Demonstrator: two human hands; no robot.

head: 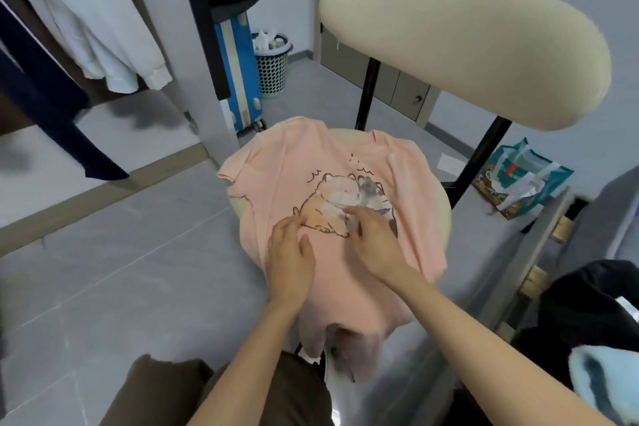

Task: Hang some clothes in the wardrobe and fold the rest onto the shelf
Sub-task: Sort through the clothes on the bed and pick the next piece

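Both hands lie flat on a pink T-shirt (pixel 325 162) spread over the chair seat (pixel 444 214): left hand (pixel 290 261) and right hand (pixel 375 242), fingers straight and loosely spread. Its hem overhangs the seat's near edge; bare floor (pixel 121 252) lies left.

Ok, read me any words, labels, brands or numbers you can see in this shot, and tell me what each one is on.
No text here is legible.
Pink T-shirt on the chair seat: a cartoon animal drawing with small squiggle marks, no words.
Teal bag on the floor: printing and a small red label, too blurred to read.
Paper sheet beside the bag: too small to tell.
Blue suitcase: no lettering visible.
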